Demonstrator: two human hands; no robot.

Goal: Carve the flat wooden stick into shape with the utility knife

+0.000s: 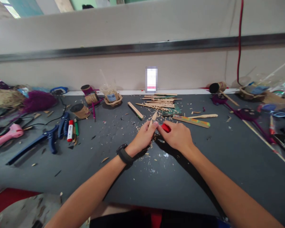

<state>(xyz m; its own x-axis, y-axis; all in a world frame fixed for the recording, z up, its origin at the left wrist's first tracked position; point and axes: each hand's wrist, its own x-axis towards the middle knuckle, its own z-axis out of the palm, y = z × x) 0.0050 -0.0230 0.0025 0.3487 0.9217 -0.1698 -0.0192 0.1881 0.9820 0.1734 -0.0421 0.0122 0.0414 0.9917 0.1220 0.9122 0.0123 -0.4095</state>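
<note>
My left hand (144, 136) is closed around a pale wooden stick (153, 117), whose pointed end sticks up past the fingers. A dark watch is on that wrist. Close beside it, my right hand (177, 134) is wrapped round a red-handled tool (166, 128); its working end is hidden by the fingers. The two hands meet at the stick, just above the table. Wood shavings (154, 145) lie scattered below and around them. Beyond the hands is a pile of carved wooden sticks (160, 104), and a flat wooden strip (135, 110) lies to their left.
On the grey table (85, 171), blue cutters (47, 136), a red-and-white marker (70, 130) and a pink glue gun (8, 135) lie left. A painted wooden strip (192, 121) is right of the pile. A plastic cup (111, 96) and a lit phone (151, 79) stand near the wall.
</note>
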